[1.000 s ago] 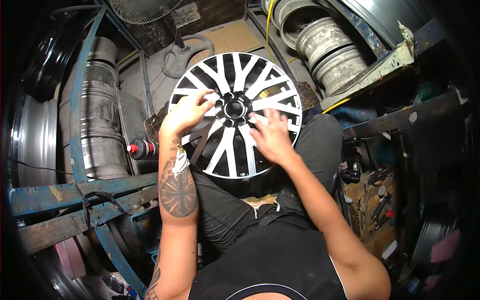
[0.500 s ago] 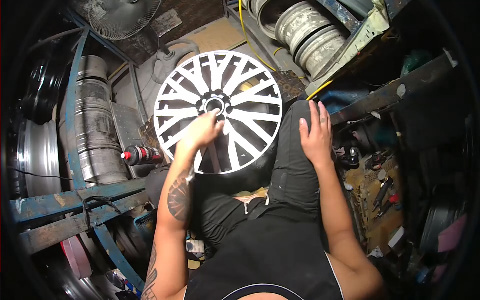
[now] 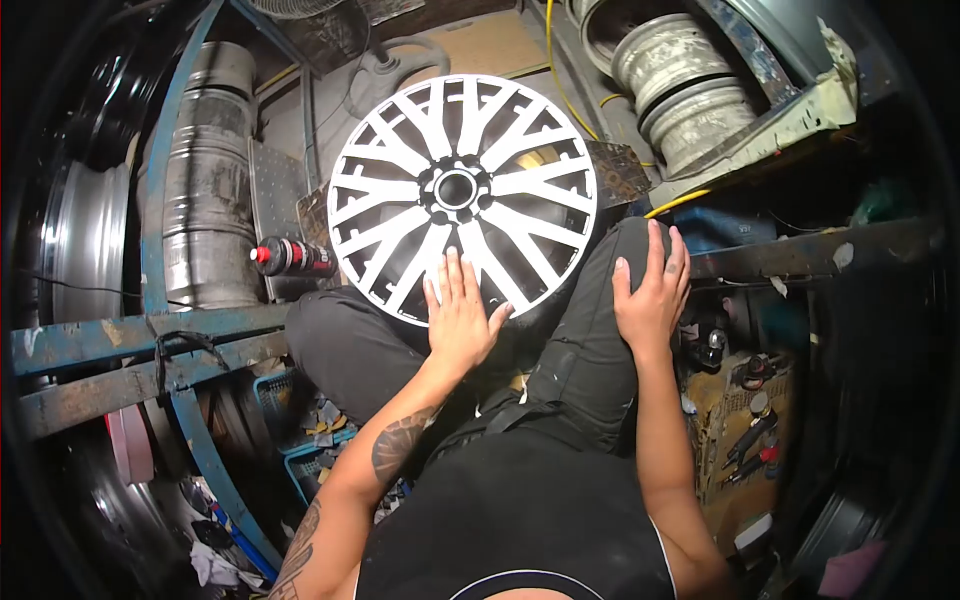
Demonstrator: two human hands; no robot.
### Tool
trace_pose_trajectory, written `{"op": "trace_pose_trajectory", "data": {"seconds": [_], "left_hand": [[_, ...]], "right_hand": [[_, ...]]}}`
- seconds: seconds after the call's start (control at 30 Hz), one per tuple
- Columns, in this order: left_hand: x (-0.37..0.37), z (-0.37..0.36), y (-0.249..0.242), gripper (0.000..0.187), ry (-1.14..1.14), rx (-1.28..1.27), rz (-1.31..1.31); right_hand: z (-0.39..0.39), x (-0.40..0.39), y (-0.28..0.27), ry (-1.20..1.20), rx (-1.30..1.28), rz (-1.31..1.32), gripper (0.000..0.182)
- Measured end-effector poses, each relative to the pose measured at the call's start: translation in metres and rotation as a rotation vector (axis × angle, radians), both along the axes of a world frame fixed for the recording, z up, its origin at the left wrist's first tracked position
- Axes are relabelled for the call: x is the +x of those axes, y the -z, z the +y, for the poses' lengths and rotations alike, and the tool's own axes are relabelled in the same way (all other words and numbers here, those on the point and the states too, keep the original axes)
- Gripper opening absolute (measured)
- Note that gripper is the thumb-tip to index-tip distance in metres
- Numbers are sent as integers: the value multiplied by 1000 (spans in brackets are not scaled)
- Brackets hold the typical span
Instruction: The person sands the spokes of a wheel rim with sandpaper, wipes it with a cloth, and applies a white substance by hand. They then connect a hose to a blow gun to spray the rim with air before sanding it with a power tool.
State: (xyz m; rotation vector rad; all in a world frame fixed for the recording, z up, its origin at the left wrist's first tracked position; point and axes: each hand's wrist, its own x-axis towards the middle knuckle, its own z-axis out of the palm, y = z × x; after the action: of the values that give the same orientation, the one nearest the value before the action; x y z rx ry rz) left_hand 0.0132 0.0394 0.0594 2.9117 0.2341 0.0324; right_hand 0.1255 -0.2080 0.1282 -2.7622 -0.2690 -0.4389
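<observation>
A white multi-spoke wheel rim (image 3: 535, 182) lies face up in front of my knees, with black gaps between its spokes and a dark round hub hole in the middle. My left hand (image 3: 462, 315) rests flat at the rim's near edge, fingers stretched over the lower spokes and holding nothing. Over on the right, my right hand (image 3: 652, 290) lies on my right knee, its fingers extended and slightly apart. It too holds nothing.
A black bottle with a red cap (image 3: 292, 256) lies left of the rim. Worn wheels (image 3: 690, 95) are stacked at the back right. A blue metal frame (image 3: 100, 345) runs along the left. Air tools (image 3: 752, 440) lie on a board at the right. A yellow hose (image 3: 553, 60) passes behind.
My left hand has come off the hub area and drawn back toward me to the rim's near edge, its fingers now straightened. My right hand stays on the knee. The camera view has shifted.
</observation>
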Motion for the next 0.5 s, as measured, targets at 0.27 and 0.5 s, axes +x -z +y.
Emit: {"op": "trace_pose_trajectory", "data": {"seconds": [0.27, 0.5], "left_hand": [[21, -11, 7, 93, 54, -87, -66], [-15, -18, -8, 92, 2, -138, 108]], "right_hand": [[-1, 1, 0, -27, 30, -3, 66], [-5, 2, 3, -39, 73, -24, 65]]}}
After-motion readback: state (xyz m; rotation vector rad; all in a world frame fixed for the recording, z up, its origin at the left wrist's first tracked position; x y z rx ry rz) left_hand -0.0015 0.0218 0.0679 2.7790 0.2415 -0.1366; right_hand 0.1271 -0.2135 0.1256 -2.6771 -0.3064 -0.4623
